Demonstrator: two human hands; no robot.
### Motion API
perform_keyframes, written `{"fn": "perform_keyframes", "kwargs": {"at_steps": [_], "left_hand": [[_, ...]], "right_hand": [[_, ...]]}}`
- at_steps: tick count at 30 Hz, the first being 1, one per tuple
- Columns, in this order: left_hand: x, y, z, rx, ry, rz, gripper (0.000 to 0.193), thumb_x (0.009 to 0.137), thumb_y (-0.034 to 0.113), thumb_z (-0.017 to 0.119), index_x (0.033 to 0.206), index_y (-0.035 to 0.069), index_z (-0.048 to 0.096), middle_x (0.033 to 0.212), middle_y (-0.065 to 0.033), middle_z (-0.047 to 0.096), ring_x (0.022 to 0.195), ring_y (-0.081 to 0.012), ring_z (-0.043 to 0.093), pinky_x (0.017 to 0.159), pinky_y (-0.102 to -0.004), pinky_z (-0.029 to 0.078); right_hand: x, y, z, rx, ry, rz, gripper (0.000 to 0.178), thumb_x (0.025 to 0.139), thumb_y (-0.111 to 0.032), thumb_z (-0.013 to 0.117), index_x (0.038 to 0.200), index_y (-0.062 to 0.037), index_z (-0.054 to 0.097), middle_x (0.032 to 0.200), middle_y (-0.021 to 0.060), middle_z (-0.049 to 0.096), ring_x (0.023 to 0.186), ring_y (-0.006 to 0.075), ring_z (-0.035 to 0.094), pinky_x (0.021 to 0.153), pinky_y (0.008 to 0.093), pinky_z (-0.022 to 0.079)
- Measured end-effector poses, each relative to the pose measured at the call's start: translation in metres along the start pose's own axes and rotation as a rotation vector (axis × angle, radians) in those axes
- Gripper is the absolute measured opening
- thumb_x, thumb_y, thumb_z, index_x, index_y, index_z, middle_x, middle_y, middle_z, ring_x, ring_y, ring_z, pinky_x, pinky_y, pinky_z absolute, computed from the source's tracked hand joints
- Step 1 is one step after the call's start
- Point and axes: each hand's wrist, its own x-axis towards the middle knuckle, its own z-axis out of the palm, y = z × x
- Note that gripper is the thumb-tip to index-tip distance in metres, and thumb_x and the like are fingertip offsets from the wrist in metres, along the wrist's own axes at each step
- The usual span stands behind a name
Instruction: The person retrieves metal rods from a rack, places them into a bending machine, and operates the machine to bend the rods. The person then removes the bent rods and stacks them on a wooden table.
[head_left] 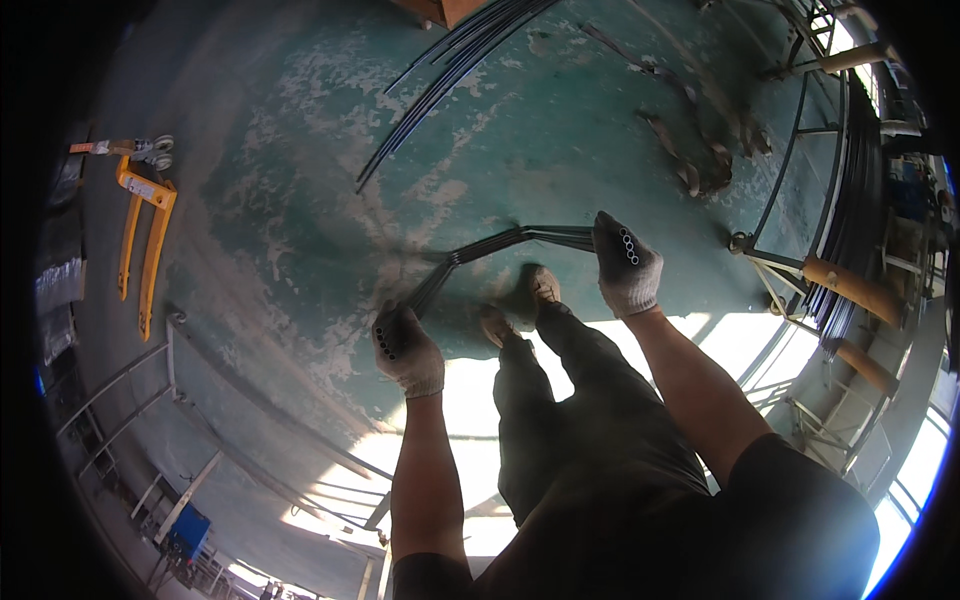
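"The dark shirt (pixel 640 530) is nearest. Where are the dark tubes (pixel 490 243)?"

"Between left hand (pixel 408 350) and right hand (pixel 626 268), running crosswise, bowed away from the body. Fingers curl around each end; neither hand is nearer."

"And materials?"

"Knitted-looking gloves (pixel 640 288); slender bent tubes, with round hollow ends."

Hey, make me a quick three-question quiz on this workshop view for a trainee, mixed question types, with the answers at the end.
1. True or false: the gloved left hand and gloved right hand both grip one bundle of thin dark rods.
2. Multiple choice: what colour is the pallet jack at the picture's left?
A) blue
B) yellow
C) red
3. Short answer: which hand appears higher in the picture?

Key: 1. True. 2. B. 3. The right hand.
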Motion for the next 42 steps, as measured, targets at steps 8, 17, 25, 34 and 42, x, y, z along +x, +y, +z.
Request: {"fn": "perform_keyframes", "kwargs": {"at_steps": [8,17,25,34,42], "left_hand": [[-0.006,0.016,-0.003,-0.176,0.036,-0.203,0.027,0.109,-0.010,0.071,0.135,-0.003,0.075,0.131,-0.0114,0.078,0.122,-0.0241,0.074,0.107,-0.0375,0.062],[-0.002,-0.002,0.006,-0.439,0.070,-0.376,0.024,0.109,-0.006,0.073,0.133,-0.004,0.075,0.127,-0.0110,0.078,0.118,-0.0245,0.073,0.103,-0.0373,0.061],[-0.002,0.015,0.001,-0.279,0.027,-0.302,0.021,0.111,-0.001,0.075,0.132,-0.004,0.076,0.132,-0.0134,0.080,0.120,-0.0248,0.075,0.107,-0.0391,0.061],[-0.002,0.016,0.008,-0.312,0.072,-0.297,0.020,0.109,-0.001,0.076,0.130,-0.001,0.079,0.130,-0.0117,0.081,0.119,-0.0234,0.075,0.106,-0.0388,0.061],[0.001,0.012,0.010,-0.357,0.049,-0.305,0.022,0.108,-0.004,0.075,0.129,0.000,0.078,0.128,-0.0098,0.079,0.120,-0.0233,0.074,0.106,-0.0382,0.060]], "right_hand": [[0.001,-0.008,-0.004,0.204,-0.039,0.214,0.020,0.110,-0.016,0.076,0.127,-0.0091,0.085,0.123,0.0147,0.087,0.102,0.0330,0.087,0.088,0.0405,0.069],[0.012,-0.002,-0.006,0.110,-0.083,0.072,0.022,0.111,-0.019,0.074,0.128,-0.0087,0.084,0.120,0.0151,0.087,0.103,0.0337,0.086,0.088,0.0413,0.069],[0.010,-0.001,-0.008,0.208,-0.061,0.096,0.024,0.112,-0.022,0.077,0.128,-0.0066,0.085,0.112,0.0189,0.087,0.104,0.0355,0.086,0.091,0.0404,0.066],[0.010,-0.002,-0.011,0.154,-0.071,0.045,0.023,0.113,-0.023,0.074,0.128,-0.0081,0.083,0.118,0.0176,0.086,0.107,0.0384,0.084,0.091,0.0424,0.066],[0.004,-0.006,-0.010,0.192,-0.092,0.209,0.021,0.113,-0.019,0.069,0.127,-0.0085,0.081,0.118,0.0165,0.085,0.106,0.0406,0.083,0.091,0.0471,0.067]]}}
